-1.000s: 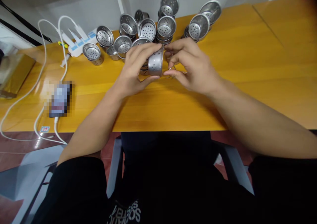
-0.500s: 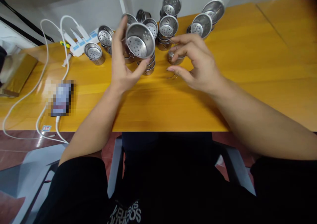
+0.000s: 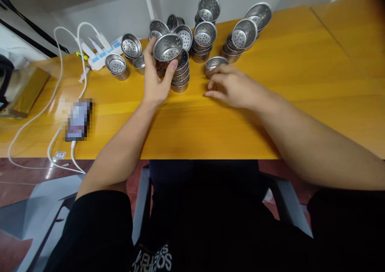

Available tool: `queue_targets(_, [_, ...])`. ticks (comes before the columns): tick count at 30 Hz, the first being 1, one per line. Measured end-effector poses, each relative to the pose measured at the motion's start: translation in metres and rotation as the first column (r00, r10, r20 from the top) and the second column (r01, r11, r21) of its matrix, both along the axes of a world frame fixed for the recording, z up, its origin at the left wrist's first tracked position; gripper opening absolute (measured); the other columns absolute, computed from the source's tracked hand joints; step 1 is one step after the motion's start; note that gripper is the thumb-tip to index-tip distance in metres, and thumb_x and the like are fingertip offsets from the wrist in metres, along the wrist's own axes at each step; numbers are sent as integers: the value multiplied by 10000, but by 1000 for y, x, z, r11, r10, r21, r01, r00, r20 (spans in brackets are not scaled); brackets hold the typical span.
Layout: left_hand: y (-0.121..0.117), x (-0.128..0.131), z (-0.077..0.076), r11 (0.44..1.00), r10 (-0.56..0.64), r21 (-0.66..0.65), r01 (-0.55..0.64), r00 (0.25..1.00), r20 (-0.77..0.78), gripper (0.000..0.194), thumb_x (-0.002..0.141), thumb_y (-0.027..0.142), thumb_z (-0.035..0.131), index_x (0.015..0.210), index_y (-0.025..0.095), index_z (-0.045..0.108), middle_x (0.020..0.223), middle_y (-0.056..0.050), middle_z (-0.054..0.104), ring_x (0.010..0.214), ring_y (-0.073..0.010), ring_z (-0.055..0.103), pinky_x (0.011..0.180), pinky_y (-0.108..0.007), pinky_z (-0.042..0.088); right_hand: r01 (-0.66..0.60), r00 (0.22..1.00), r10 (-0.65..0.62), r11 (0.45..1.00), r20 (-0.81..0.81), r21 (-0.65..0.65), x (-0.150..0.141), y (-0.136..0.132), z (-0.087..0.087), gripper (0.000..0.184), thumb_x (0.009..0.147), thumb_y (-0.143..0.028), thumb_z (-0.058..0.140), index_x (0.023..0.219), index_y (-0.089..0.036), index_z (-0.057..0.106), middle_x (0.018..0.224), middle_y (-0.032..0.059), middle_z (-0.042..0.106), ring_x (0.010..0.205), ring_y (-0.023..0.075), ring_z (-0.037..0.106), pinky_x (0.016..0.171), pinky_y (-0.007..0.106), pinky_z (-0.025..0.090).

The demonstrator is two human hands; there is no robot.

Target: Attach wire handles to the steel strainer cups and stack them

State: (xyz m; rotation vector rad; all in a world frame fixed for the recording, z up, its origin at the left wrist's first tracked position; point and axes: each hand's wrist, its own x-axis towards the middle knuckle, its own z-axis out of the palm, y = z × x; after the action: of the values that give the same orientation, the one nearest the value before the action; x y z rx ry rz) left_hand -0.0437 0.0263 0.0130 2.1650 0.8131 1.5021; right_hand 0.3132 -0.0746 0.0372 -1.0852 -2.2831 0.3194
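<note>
My left hand [image 3: 156, 79] grips a perforated steel strainer cup [image 3: 167, 49] between thumb and fingers, holding it on top of a stack of like cups [image 3: 180, 77] on the yellow table [image 3: 210, 119]. To the right, my right hand [image 3: 231, 86] rests low on the table with fingers curled, its tips touching the tabletop beside a single strainer cup [image 3: 215, 63]. Whether the fingers pinch something small is hidden.
Several more strainer cups [image 3: 204, 33] stand in stacks along the table's far edge, with two tilted ones [image 3: 243, 33] at the right. A white power strip [image 3: 100, 53] with cables [image 3: 60, 63] and a phone [image 3: 77, 119] lie at the left, beside a gold box [image 3: 25, 89].
My left hand carried the cup up from in front of me and back onto the stack. My right hand let go of it and dropped to the table beside the single cup.
</note>
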Motion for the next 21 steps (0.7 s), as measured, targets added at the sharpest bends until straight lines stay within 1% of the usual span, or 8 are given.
queue_targets(3, [-5, 4, 8, 999, -28, 15, 28, 999, -35, 1142, 1102, 1091, 647, 2032, 618, 183, 2108, -12, 465, 2092, -316, 243, 1755, -606, 253, -3, 1000, 3, 1000, 10, 25, -1, 0, -6, 314, 1168, -641, 890, 1194, -329, 864, 1519, 161, 848, 1464, 542, 773, 1336, 846, 621])
queue_targets(5, [-10, 7, 12, 999, -37, 14, 38, 998, -45, 1115, 1102, 1092, 643, 2024, 611, 241, 2078, -22, 509, 2094, -321, 234, 1759, -610, 231, 0, 1000, 1, 999, -15, 34, -1, 2, -11, 333, 1178, -684, 886, 1222, -355, 866, 1533, 149, 853, 1463, 525, 767, 1346, 841, 619])
queue_targets(8, [-11, 11, 12, 999, -25, 23, 27, 997, -69, 1078, 1088, 1120, 622, 1978, 567, 367, 2037, -59, 553, 2023, -384, 414, 1713, -653, 351, -3, 999, 5, 1000, -54, 31, -1, 4, -17, 335, 1197, -724, 874, 1251, -393, 872, 1534, 127, 861, 1468, 507, 758, 1350, 833, 623])
queue_targets(12, [1, 10, 1, 999, -14, 31, 16, 997, -82, 1037, 1048, 1152, 655, 1844, 499, 532, 1894, -106, 677, 1850, -454, 631, 1586, -727, 529, -7, 999, 7, 1000, -52, 18, -2, 1, -13, 290, 1205, -661, 873, 1252, -375, 872, 1574, 138, 843, 1501, 516, 754, 1373, 836, 606])
queue_targets(15, [7, 7, -7, 1000, -15, 19, 17, 996, -86, 926, 1061, 1088, 717, 1795, 547, 559, 1789, -87, 742, 1742, -446, 707, 1492, -777, 609, -18, 1000, 19, 1000, -23, 25, -4, -2, -7, 262, 1187, -597, 887, 1256, -344, 873, 1572, 169, 832, 1481, 528, 770, 1360, 842, 616])
queue_targets(18, [6, 4, -8, 999, -5, 32, 9, 993, -119, 835, 1108, 976, 742, 1837, 676, 466, 1775, -32, 758, 1834, -384, 605, 1556, -813, 530, -10, 999, 11, 999, -35, 30, -6, -4, -6, 269, 1200, -622, 869, 1265, -361, 876, 1564, 156, 836, 1489, 525, 775, 1368, 840, 620])
queue_targets(19, [4, 4, -7, 999, 1, 40, 4, 993, -120, 842, 1119, 946, 748, 1856, 695, 428, 1807, -14, 745, 1889, -357, 541, 1602, -805, 475, -3, 999, 5, 1000, -45, 27, -6, -4, -7, 282, 1211, -650, 854, 1270, -375, 878, 1569, 146, 838, 1501, 521, 771, 1380, 835, 614])
queue_targets(21, [-2, 4, -3, 999, 5, 41, -1, 995, -97, 919, 1109, 926, 785, 1895, 672, 381, 1918, 16, 675, 1965, -325, 431, 1677, -765, 378, 4, 999, -3, 1000, -54, 14, -7, -4, -8, 343, 1218, -721, 835, 1284, -389, 886, 1570, 136, 842, 1515, 523, 764, 1392, 833, 608])
